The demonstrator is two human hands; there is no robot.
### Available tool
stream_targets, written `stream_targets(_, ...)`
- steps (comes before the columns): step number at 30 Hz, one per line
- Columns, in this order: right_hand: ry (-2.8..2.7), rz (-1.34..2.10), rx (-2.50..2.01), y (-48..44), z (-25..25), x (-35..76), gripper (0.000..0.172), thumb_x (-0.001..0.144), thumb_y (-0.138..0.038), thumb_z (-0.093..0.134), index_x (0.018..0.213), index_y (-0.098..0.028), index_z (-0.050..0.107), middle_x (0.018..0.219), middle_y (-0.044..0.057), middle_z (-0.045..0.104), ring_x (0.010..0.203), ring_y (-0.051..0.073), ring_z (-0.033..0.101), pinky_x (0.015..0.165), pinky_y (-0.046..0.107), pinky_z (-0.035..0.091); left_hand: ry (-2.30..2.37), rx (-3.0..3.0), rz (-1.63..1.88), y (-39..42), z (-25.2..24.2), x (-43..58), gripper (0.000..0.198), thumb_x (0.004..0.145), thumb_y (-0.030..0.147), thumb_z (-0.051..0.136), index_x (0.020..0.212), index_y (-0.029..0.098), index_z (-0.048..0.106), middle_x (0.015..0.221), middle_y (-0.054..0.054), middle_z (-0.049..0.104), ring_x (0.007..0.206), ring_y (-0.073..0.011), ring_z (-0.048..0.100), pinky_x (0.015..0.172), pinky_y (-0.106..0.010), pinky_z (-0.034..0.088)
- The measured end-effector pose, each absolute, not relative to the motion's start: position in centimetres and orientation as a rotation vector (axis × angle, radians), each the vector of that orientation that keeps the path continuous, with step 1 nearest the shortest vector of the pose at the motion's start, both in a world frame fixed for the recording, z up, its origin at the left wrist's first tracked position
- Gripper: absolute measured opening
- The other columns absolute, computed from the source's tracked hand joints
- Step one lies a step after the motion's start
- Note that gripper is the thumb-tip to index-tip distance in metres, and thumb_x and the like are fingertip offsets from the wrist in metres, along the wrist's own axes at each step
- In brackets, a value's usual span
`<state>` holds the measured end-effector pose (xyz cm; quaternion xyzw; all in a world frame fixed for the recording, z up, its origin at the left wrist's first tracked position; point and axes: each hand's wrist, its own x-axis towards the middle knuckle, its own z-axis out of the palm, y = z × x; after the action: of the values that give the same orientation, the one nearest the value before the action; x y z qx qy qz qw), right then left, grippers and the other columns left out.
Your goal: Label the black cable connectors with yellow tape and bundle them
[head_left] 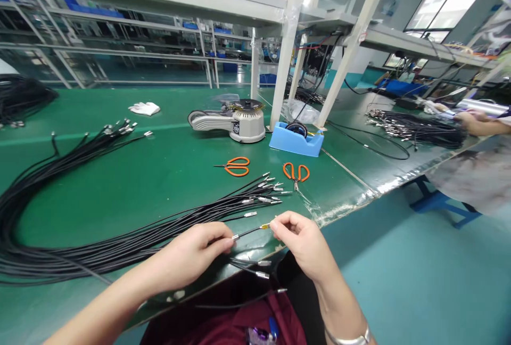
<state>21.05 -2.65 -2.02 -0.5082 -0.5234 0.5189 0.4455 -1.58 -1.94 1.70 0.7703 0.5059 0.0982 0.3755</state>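
Observation:
My left hand [195, 253] pinches a thin black cable [250, 231] beside a small silver sleeve at the fingertips. The cable runs right to a small yellow piece [265, 226] that looks like tape. My right hand [302, 241] closes thumb and forefinger on that yellow end; the very tip is hidden by the fingers. Behind both hands lies a bundle of black cables [187, 218] with silver metal ends, curving round to the left. Several loose cable ends [261, 274] hang over the table edge under my hands.
Two orange-handled scissors [238, 166] [296, 172] lie beyond the bundle. Behind them stand a grey round tape machine [247, 124] and a blue tape dispenser [297, 140]. A white glove [144, 108] lies farther back. At right, a co-worker's arm [485, 123] is by another cable pile [419, 128].

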Motion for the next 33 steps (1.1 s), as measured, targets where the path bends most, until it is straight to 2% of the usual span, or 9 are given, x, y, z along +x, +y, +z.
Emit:
stream_targets(7,-1.344,1.225,-1.22,-3.7,-1.4,21.2,0.017,0.08,-0.031,0.064,0.072,-0.016,0.063,0.067,-0.001,0.059,0.063,0.012,0.053,0.061,0.024,0.042,1.128,1.916,0.201,-0.9,2.3,1.2,0.039,0.09,0.049,0.042,0.077,0.017,0.06,0.072,0.003,0.06,0.07,-0.0143,0.053,0.066,-0.023,0.041)
stream_targets(15,-1.32,1.248,-1.241,-3.8,-1.7,21.2,0.018,0.08,-0.03,0.064,0.07,-0.015,0.062,0.065,-0.002,0.058,0.062,0.012,0.052,0.061,0.025,0.042,1.165,2.096,0.222,-0.7,2.5,2.3,0.03,0.09,0.039,0.043,0.082,0.02,0.064,0.077,0.002,0.063,0.072,-0.015,0.054,0.067,-0.025,0.038)
stream_targets(23,-1.306,1.288,-1.212,-4.1,-1.8,21.4,0.02,0.08,-0.031,0.063,0.069,-0.016,0.061,0.064,-0.002,0.056,0.062,0.012,0.05,0.061,0.025,0.041,1.009,1.753,0.237,-0.2,2.1,3.0,0.028,0.086,0.039,0.047,0.07,0.017,0.054,0.064,0.004,0.051,0.063,-0.0125,0.047,0.06,-0.022,0.037)
stream_targets(33,-1.377,1.195,-1.249,-4.6,-2.0,21.4,0.018,0.083,-0.029,0.062,0.069,-0.016,0.061,0.068,-0.001,0.059,0.065,0.013,0.054,0.063,0.025,0.042,1.073,2.057,0.183,-0.7,2.0,3.3,0.033,0.091,0.038,0.039,0.074,0.018,0.058,0.067,0.003,0.058,0.064,-0.0134,0.05,0.06,-0.023,0.034)
